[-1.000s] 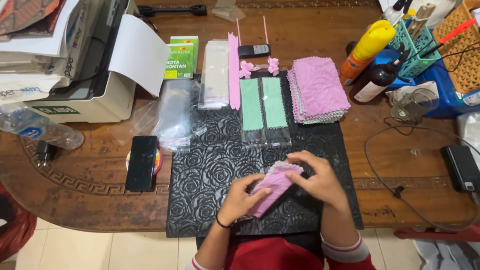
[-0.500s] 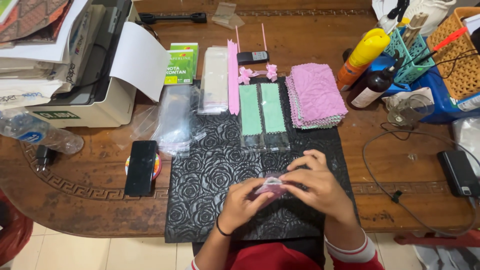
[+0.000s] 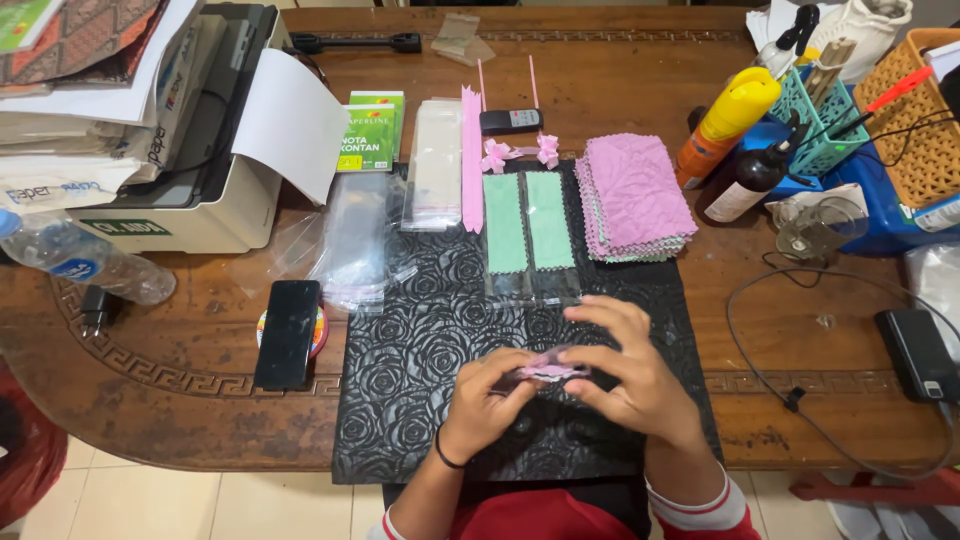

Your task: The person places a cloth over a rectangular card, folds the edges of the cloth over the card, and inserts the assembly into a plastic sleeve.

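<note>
Both my hands meet over the black rose-embossed mat point(image 3: 400, 400) near the table's front edge. My left hand point(image 3: 490, 400) and my right hand point(image 3: 625, 365) pinch a small folded pink cloth point(image 3: 545, 366) between them; most of it is hidden by my fingers. Beyond my hands lie two green cards in clear sleeves point(image 3: 527, 225), a stack of pink cloths point(image 3: 635, 195), a pink strip point(image 3: 471, 160) and two pink ribbon bows point(image 3: 520, 152).
Clear plastic bags point(image 3: 355, 240) lie left of the mat, next to a black phone point(image 3: 288, 332). A printer under paper stacks point(image 3: 190, 170) stands far left, a water bottle point(image 3: 75, 262) beside it. Bottles and baskets point(image 3: 800, 130) crowd the right, with a cable and power bank point(image 3: 915, 352).
The pink cloth, held wide and slanted a second ago, is now folded small and flat between my fingers. My hands have drawn closer together.
</note>
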